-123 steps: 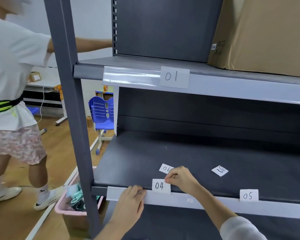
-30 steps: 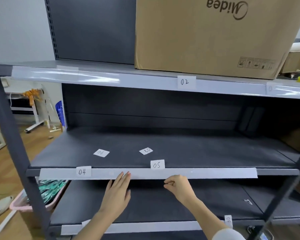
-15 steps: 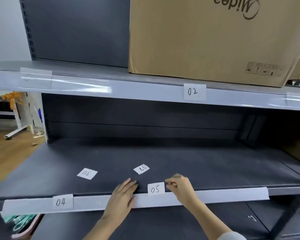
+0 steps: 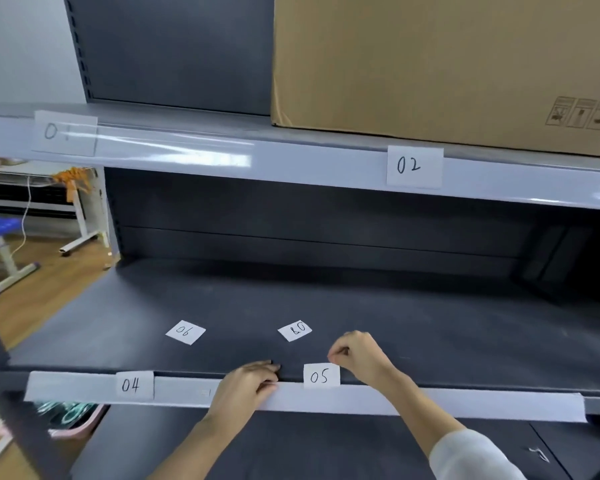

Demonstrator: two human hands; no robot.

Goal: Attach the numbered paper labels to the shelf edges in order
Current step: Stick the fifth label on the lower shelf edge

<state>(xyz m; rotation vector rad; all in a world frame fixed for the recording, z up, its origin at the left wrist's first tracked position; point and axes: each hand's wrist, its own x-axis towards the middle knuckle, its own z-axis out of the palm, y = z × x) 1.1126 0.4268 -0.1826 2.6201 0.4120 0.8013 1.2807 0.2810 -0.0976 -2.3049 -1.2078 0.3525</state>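
We take the 05 label [image 4: 321, 375] as our landmark; it stands in the middle shelf's edge strip [image 4: 465, 405], its top poking above the lip, so we judge it is not yet fully seated. Just left of it, our left hand [image 4: 246, 386] lies over the strip with fingers curled against the lip, holding nothing loose, apparently bracing the strip. At its upper right corner, our right hand [image 4: 359, 355] has thumb and forefinger pinched together; whether they grip the paper's corner or only touch it we cannot tell. We read this as nudging the slip square.

Farther left along the same strip sits the 04 label [image 4: 132, 385], already tucked in. Behind 05, on the shelf surface, two loose slips wait: the 06 label [image 4: 185, 331] to the left, and another slip [image 4: 295, 330] nearly straight behind, lying upside down, perhaps 07. Above, the upper shelf's edge carries the 01 label [image 4: 63, 132] and the 02 label [image 4: 413, 166]. A cardboard box [image 4: 430, 64] rests up there.
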